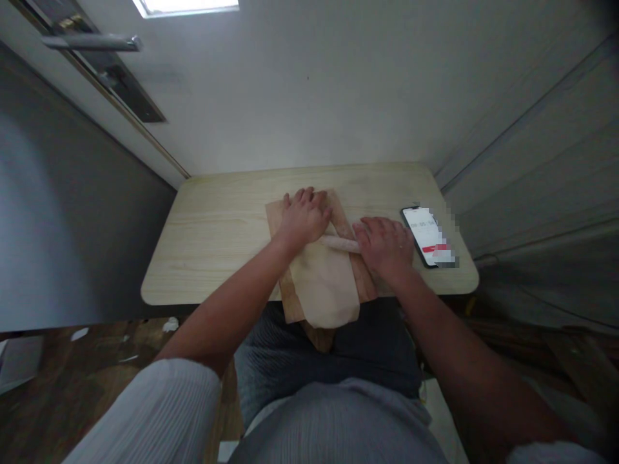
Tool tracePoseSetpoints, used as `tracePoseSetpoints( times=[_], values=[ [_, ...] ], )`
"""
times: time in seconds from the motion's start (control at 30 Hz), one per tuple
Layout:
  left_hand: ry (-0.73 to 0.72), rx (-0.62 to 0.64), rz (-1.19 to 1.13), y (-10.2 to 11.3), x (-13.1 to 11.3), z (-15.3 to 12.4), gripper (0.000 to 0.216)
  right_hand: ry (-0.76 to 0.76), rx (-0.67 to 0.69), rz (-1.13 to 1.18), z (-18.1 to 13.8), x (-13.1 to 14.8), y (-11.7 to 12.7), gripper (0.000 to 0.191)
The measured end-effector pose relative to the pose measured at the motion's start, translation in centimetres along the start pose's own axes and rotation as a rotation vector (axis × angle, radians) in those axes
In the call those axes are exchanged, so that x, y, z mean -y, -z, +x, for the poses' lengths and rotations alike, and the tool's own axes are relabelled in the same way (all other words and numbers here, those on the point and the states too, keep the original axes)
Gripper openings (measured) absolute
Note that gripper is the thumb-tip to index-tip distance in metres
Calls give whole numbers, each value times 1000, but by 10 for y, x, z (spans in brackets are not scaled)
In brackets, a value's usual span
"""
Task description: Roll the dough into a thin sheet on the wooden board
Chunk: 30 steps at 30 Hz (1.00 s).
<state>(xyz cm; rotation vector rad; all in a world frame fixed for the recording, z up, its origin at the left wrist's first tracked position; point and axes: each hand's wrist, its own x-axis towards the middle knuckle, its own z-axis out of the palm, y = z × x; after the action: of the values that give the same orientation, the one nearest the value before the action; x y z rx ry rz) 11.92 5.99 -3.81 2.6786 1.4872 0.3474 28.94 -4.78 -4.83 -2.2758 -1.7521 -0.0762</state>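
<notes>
A flattened sheet of pale dough (pixel 325 283) lies on a brown wooden board (pixel 290 303) that overhangs the near edge of the table (pixel 217 232). A wooden rolling pin (pixel 341 243) lies across the dough's far end. My left hand (pixel 304 218) rests palm down on the pin's left part, fingers stretched out over it. My right hand (pixel 384 246) presses palm down on the pin's right end, fingers extended toward the left.
A phone (pixel 425 235) with a lit screen lies on the table to the right of my right hand. A white wall and door with a metal handle (pixel 91 43) stand behind the table. Wooden floor shows at lower left.
</notes>
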Motion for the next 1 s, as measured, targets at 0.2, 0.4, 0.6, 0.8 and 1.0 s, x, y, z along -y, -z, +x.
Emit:
tracePoseSetpoints(
  times=[0.2, 0.4, 0.6, 0.8, 1.0],
  values=[
    [15, -43, -6, 0, -1, 7, 45, 19, -4, 1, 5, -1, 1, 52],
    [39, -36, 28, 2, -2, 17, 41, -2, -35, 16, 15, -5, -5, 53],
    [93, -36, 7, 5, -5, 25, 43, -17, -40, 36, 23, -9, -7, 55],
    [109, -54, 30, 6, -7, 34, 44, -26, -18, 21, 32, -10, -7, 57],
    [100, -57, 32, 4, -6, 45, 45, -67, -11, -33, 41, -10, -6, 57]
  ],
)
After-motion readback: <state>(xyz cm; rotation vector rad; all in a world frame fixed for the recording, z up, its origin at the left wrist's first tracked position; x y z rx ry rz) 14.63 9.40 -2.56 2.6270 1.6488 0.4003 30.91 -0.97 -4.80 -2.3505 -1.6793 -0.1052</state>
